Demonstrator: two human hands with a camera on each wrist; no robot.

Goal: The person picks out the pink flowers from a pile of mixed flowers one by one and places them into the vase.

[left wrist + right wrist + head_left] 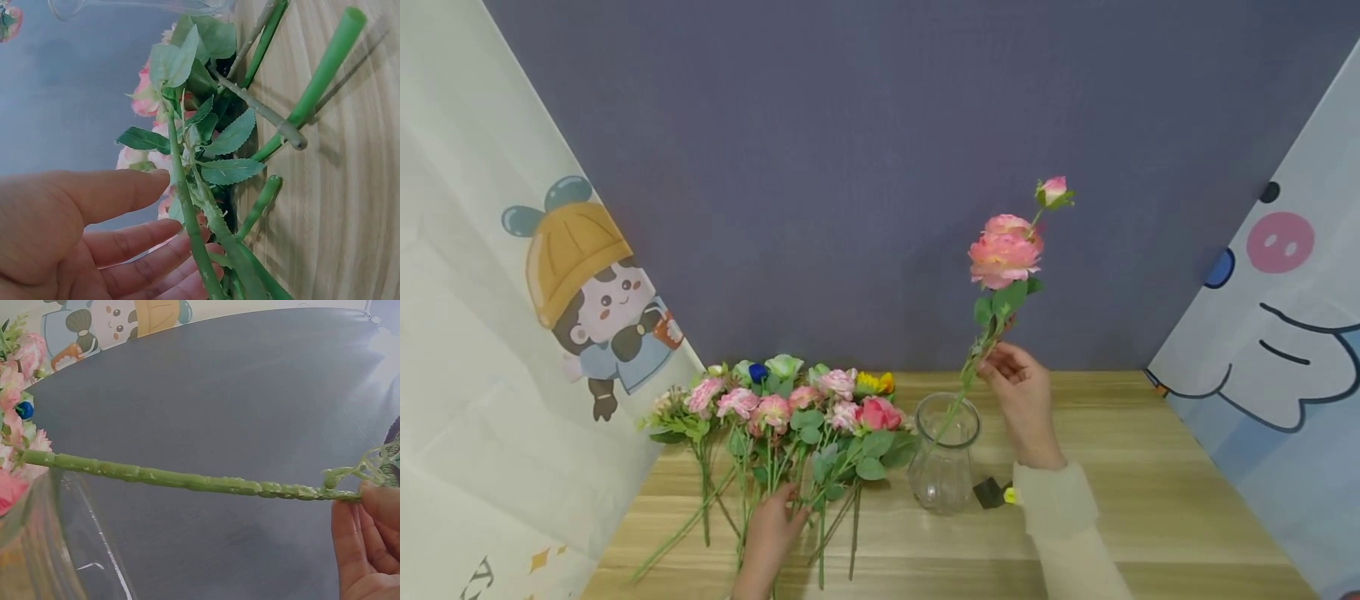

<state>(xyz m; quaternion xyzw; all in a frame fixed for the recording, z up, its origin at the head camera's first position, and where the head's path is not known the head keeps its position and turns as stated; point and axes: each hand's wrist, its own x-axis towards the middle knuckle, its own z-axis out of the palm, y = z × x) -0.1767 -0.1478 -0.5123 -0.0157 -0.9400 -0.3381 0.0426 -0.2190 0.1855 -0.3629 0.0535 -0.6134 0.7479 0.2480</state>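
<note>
My right hand (pixel 1024 392) pinches the green stem (pixel 187 480) of a pink flower (pixel 1004 257) between thumb and fingers. This flower has a small bud (pixel 1054 192) above its large bloom. The stem slants down to the left, its lower end over the mouth of a clear glass vase (pixel 943 479); how far inside, I cannot tell. At the table's front left, my left hand (pixel 106 234) reaches among the flower stems (pixel 197 250), thumb and fingers extended and apart. Its fingertips are close to two green stems, partly behind them.
A heap of artificial flowers (pixel 773 412), pink, pale green, blue and yellow, lies left of the vase on the wooden table (pixel 1150 517). A small black object (pixel 989 493) with a yellow part is right of the vase. A dark wall (pixel 850 167) rises behind the table.
</note>
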